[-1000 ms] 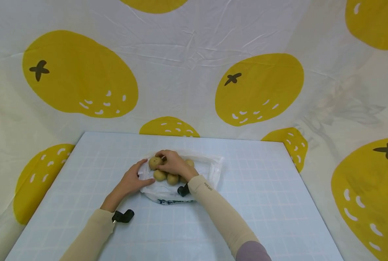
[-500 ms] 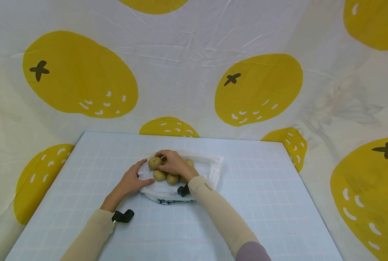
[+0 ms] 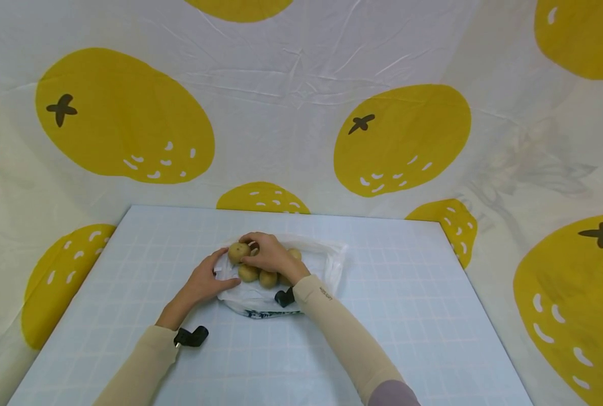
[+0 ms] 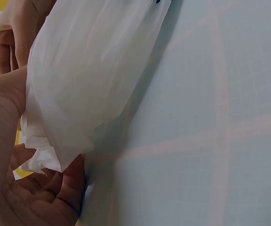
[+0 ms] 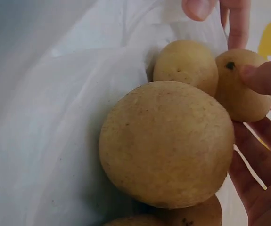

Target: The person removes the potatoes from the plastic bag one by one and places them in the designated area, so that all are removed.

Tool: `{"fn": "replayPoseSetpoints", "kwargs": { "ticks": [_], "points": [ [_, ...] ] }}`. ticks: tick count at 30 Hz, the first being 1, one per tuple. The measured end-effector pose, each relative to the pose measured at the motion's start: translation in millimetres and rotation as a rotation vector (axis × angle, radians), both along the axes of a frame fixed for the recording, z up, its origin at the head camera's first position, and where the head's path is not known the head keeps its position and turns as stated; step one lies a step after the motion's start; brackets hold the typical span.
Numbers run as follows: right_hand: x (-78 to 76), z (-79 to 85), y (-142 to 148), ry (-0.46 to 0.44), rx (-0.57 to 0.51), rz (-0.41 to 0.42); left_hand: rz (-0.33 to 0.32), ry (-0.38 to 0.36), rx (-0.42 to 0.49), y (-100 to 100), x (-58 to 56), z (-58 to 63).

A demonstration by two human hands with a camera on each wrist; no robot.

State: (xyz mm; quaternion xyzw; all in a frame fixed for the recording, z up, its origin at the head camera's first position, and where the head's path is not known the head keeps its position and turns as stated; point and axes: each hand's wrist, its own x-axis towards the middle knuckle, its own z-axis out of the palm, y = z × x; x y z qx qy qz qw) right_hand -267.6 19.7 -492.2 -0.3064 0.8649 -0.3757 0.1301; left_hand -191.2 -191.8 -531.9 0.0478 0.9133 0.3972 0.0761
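My right hand (image 3: 267, 254) grips a round tan potato (image 3: 238, 254) at the left end of an opened white plastic bag (image 3: 334, 265). In the right wrist view the thumb presses beside a dark spot on that potato (image 5: 239, 96), with fingers behind it. Several more potatoes (image 3: 268, 279) lie in the bag, a large one (image 5: 166, 143) nearest that camera. My left hand (image 3: 204, 283) holds the bag's left edge, thumb over the inside and fingers outside. In the left wrist view the bag wall (image 4: 88, 80) covers the thumb's tip.
A pale blue checked tabletop (image 3: 408, 316) surrounds the bag. Behind and beside it hangs a white cloth (image 3: 276, 129) with large yellow fruit prints. Black wrist cameras sit on both forearms, one (image 3: 192, 336) at the left and one (image 3: 284, 298) over the bag's front.
The right hand and its potato have shifted slightly left, toward the left hand. The left hand and the bag look still.
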Motion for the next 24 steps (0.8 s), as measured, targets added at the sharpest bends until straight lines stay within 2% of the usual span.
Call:
{"fn": "replayPoseSetpoints", "kwargs": {
  "ticks": [13, 24],
  "points": [
    [11.3, 6.6, 9.8, -0.001, -0.109, -0.037, 0.01, 0.003, -0.013, -0.8, -0.3, -0.6],
    [17.0, 4.3, 21.2, 0.013, -0.132, -0.062, 0.017, -0.011, -0.014, 2.5, -0.3, -1.8]
  ]
}}
